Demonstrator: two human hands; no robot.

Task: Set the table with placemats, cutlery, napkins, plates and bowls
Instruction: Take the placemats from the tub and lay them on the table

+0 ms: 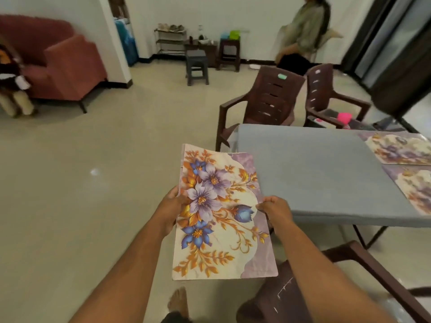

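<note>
Still on placemats here. My left hand (171,203) and right hand (274,209) each pinch a side of a floral mat (221,217), held over the floor just off the counter (314,164). Two mats (401,150) lie at its far right, so next I swing this one onto bare cloth.

Not much gear on this person tbh. Both forearms are bare all the way to the bottom of the shot, no sleeves, no watch, no rings on the left hand (171,206) or right hand (274,209). Dark brown shorts (275,299) with some thin white line markings on them. Bare foot (178,301), no shoes.
</note>
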